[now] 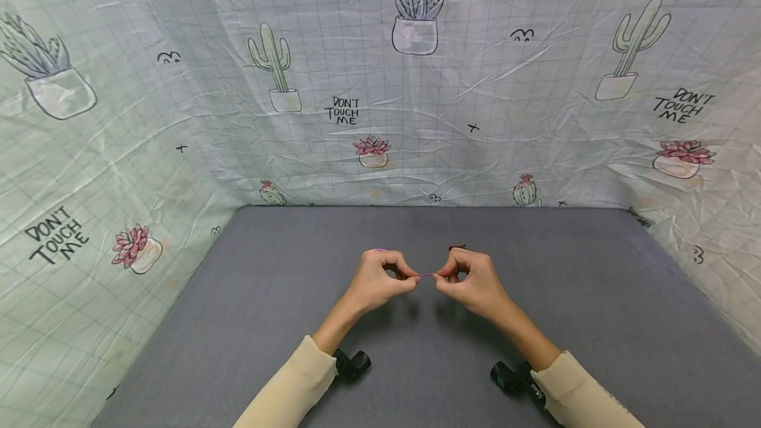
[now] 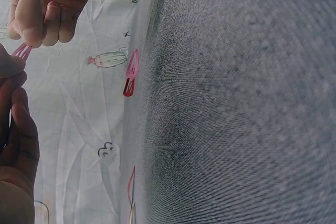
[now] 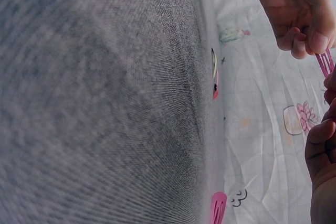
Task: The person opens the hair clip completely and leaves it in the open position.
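A small pink snap hair clip point(image 3: 325, 62) spans the gap between the two hands, above the grey table. My left hand point(image 1: 378, 277) pinches one end between thumb and forefinger. The other end is pinched by the thumb and forefinger of my right hand point(image 1: 473, 281). In the head view only a thin pink line of the clip point(image 1: 426, 275) shows between the fingertips. Both left wrist and right wrist views show its slotted middle, with its ends hidden under the fingers.
On the grey table point(image 1: 285, 322) behind the hands lie more hair clips, mostly hidden in the head view. The left wrist view shows a pink clip point(image 2: 133, 64) next to a red clip point(image 2: 128, 88). A cactus-print sheet point(image 1: 321, 170) surrounds the table's back and sides.
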